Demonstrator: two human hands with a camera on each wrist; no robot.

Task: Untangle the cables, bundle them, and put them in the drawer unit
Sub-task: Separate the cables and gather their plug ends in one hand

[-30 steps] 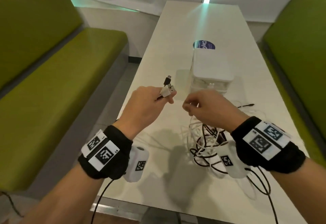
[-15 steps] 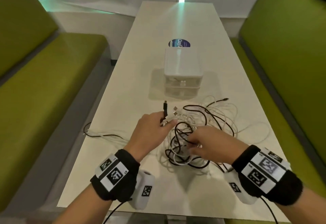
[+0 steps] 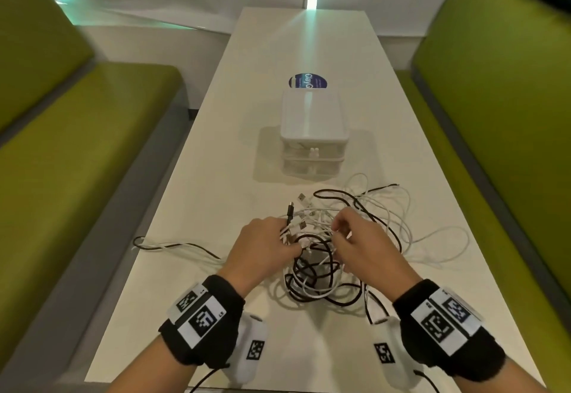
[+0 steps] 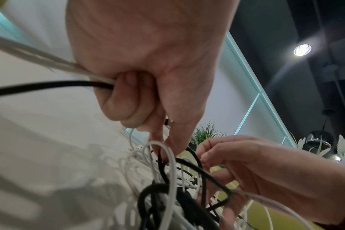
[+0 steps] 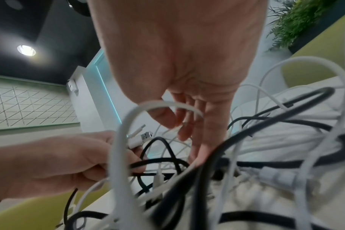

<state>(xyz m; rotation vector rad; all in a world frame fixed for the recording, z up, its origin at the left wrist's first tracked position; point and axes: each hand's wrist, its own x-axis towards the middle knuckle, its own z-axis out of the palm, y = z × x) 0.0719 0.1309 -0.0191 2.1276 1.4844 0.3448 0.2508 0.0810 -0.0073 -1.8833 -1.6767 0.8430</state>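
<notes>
A tangle of black and white cables (image 3: 327, 269) lies on the white table (image 3: 216, 194) in front of a small white drawer unit (image 3: 314, 133), whose drawers look closed. My left hand (image 3: 285, 238) grips a bunch of cable ends, and black and white plugs (image 3: 292, 216) stick up from it. In the left wrist view its fingers (image 4: 126, 96) curl round a white and a black cable. My right hand (image 3: 338, 232) is over the tangle's middle, and in the right wrist view its thumb and fingertips (image 5: 184, 124) pinch a thin white cable (image 5: 175, 128).
Green benches (image 3: 77, 151) run along both long sides of the table. A black and a white strand (image 3: 173, 245) trail left toward the table's edge. White loops (image 3: 432, 238) spread to the right. A round blue sticker (image 3: 307, 81) lies behind the drawer unit.
Both hands came down from in front of the drawer unit to the tangle. The left hand still holds the plug ends. The right hand rose from the tangle's near side to its middle.
</notes>
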